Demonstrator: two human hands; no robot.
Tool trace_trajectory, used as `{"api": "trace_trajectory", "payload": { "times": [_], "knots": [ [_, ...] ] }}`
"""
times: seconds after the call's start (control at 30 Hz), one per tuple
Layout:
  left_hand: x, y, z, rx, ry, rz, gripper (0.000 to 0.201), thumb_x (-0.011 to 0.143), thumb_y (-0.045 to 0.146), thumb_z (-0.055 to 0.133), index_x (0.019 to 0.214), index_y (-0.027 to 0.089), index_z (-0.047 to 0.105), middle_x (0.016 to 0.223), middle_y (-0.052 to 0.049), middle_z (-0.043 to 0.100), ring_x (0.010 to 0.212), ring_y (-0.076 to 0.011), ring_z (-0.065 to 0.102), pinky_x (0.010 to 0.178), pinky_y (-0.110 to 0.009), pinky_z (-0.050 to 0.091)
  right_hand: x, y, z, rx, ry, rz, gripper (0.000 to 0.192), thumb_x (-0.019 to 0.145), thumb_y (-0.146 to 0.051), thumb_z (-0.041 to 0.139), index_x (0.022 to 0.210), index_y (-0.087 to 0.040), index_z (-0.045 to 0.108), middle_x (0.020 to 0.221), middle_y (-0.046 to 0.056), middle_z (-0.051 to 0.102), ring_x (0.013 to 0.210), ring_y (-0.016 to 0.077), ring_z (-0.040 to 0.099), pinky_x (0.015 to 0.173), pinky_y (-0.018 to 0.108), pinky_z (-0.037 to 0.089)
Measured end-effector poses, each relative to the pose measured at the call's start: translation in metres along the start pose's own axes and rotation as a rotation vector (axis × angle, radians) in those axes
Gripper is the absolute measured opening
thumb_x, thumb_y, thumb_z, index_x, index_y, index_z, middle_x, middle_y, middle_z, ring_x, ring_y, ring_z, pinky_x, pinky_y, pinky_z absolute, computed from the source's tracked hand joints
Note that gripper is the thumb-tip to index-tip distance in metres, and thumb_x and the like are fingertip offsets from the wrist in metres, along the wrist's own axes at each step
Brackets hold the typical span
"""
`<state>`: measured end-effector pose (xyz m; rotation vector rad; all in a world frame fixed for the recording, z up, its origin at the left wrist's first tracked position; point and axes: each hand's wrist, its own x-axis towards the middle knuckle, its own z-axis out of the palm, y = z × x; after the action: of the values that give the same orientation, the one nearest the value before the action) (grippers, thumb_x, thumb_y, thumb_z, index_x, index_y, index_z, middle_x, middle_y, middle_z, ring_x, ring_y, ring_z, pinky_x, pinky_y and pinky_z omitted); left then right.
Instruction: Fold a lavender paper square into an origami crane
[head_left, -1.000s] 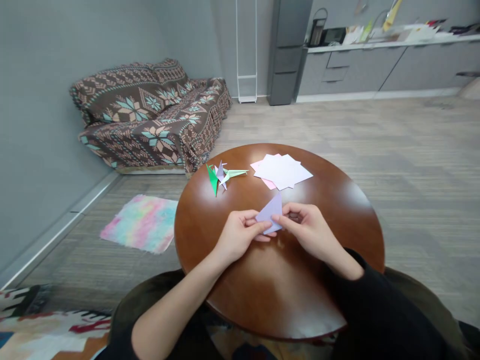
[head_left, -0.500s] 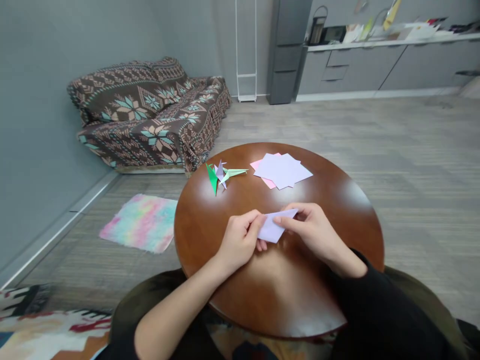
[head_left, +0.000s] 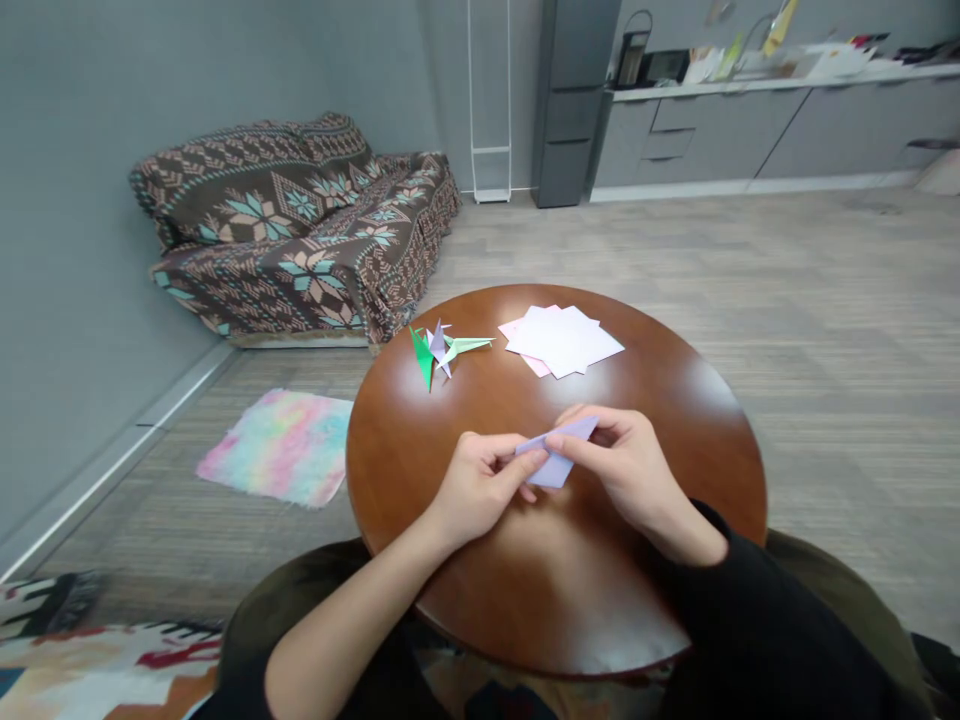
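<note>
Both hands together over the table (head_left: pixel 420 560), pinching 1 lilac paper (head_left: pixel 556 452) btwn them. Left hand (head_left: pixel 480 485) grips its near-left end, right hand (head_left: pixel 626 462) the far-right; long axis runs left-right, tilted. Neither's nearer.

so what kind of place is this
Probably a living room or studio flat: a blanket-covered sofa by the wall, a kitchen counter behind, and a round wooden table with origami paper.

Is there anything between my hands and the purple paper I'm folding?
Nothing visible. The left hand and right hand both pinch the purple paper directly, above the round table.
</note>
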<state>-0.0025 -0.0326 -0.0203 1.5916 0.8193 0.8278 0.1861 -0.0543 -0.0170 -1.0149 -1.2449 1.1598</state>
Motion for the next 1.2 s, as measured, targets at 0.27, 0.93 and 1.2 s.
{"api": "trace_trajectory", "payload": {
  "times": [0.27, 0.93, 1.2],
  "knots": [
    [0.003, 0.001, 0.003, -0.179, 0.004, -0.128, 0.036, 0.087, 0.048, 0.074, 0.076, 0.013, 0.076, 0.071, -0.009, 0.078, 0.050, -0.0150, 0.066, 0.051, -0.023, 0.051, 0.004, 0.012, -0.006, 0.142, 0.181, 0.058, 0.022, 0.075, -0.037, 0.089, 0.068, -0.021, 0.077, 0.069, 0.001, 0.071, 0.064, 0.0155, 0.059, 0.065, 0.031, 0.047],
    [0.011, -0.012, 0.000, -0.217, 0.177, -0.142, 0.023, 0.076, 0.036, 0.084, 0.073, 0.014, 0.079, 0.072, -0.002, 0.070, 0.070, -0.0139, 0.058, 0.069, -0.025, 0.043, 0.001, 0.002, 0.008, -0.188, 0.050, 0.063, 0.024, 0.080, -0.042, 0.082, 0.083, -0.019, 0.075, 0.079, 0.004, 0.075, 0.072, 0.0204, 0.068, 0.069, 0.032, 0.054],
    [0.012, -0.015, -0.003, -0.405, 0.138, -0.201, 0.023, 0.078, 0.033, 0.083, 0.089, 0.013, 0.082, 0.084, -0.007, 0.077, 0.079, -0.0193, 0.067, 0.082, -0.030, 0.050, 0.000, 0.004, 0.005, -0.294, 0.049, 0.035, 0.028, 0.086, -0.044, 0.075, 0.076, -0.019, 0.072, 0.071, 0.003, 0.072, 0.063, 0.0182, 0.062, 0.059, 0.029, 0.047]
  ]
}}
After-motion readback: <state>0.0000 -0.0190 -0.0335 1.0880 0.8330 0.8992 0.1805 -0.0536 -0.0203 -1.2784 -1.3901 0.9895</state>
